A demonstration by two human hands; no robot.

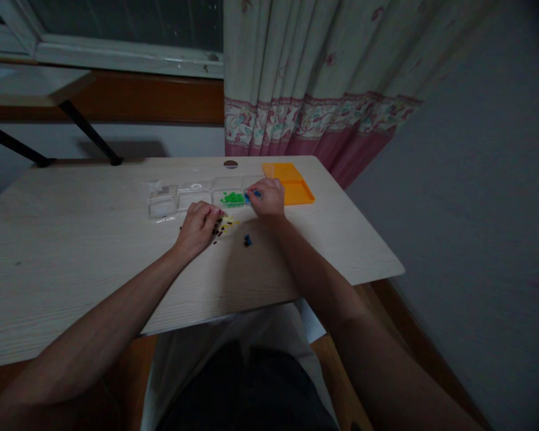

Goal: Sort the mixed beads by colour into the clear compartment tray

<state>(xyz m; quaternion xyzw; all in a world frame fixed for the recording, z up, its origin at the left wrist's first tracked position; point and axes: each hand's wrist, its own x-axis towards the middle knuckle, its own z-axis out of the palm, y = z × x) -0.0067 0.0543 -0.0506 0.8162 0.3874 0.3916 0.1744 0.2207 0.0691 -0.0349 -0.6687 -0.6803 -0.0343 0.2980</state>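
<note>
A clear plastic tray with several compartments lies on the pale wooden table. One compartment holds a heap of small green pieces. My right hand rests at the tray's right end, fingers pinched on a small blue piece. My left hand lies curled on the table in front of the tray, its fingertips over scattered small dark pieces and yellow pieces. Whether those fingers hold one is hidden. A lone blue piece lies nearer me.
An orange flat tray lies just beyond my right hand. A round cable hole sits at the table's far edge. A curtain hangs behind, a window and a second table stand at the left.
</note>
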